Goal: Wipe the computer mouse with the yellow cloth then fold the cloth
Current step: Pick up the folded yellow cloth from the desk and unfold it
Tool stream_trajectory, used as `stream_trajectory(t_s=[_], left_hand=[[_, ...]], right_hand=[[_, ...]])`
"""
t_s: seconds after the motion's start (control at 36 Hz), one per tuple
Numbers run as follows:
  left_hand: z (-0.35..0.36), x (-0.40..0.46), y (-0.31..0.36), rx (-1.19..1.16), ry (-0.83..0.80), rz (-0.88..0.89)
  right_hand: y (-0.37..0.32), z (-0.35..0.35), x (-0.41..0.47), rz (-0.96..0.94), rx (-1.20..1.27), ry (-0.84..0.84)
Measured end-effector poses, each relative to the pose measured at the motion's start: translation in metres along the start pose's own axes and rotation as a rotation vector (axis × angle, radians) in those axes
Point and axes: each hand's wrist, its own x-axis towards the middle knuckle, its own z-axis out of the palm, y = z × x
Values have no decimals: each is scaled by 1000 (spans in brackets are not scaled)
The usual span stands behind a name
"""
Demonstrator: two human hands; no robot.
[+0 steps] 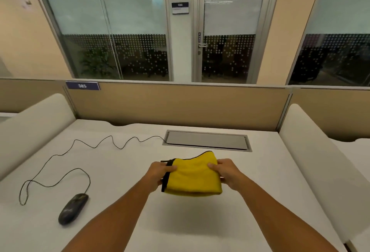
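A yellow cloth [193, 177] with a black edge is held above the middle of the white desk [124, 175], folded over into a small rectangle. My left hand [158, 173] pinches its left side at the black edge. My right hand [228, 172] grips its right side. The cloth casts a shadow on the desk below. A black computer mouse [73, 208] lies on the desk at the near left, apart from both hands. Its thin black cable [60, 154] snakes back across the desk.
A grey cable hatch [207, 140] is set into the desk behind the cloth, and the mouse cable runs to its left corner. Beige partition panels [180, 105] bound the back of the desk. White side dividers [34, 123] rise at left and right.
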Motion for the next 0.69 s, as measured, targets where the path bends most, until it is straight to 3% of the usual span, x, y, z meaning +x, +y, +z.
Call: stream_trajectory(t_s=[0.19, 0.42, 0.53, 0.69], left_hand=[[-33, -17, -11, 10, 5, -18], [-73, -21, -10, -60, -11, 19], [-94, -21, 4, -91, -42, 95], [-131, -24, 36, -200, -31, 382]], right_hand=[[4, 29, -11, 43, -1, -118], [-5, 58, -11, 82, 71, -136], [-30, 75, -8, -63, 101, -125], [-72, 91, -18, -390, 280, -170]])
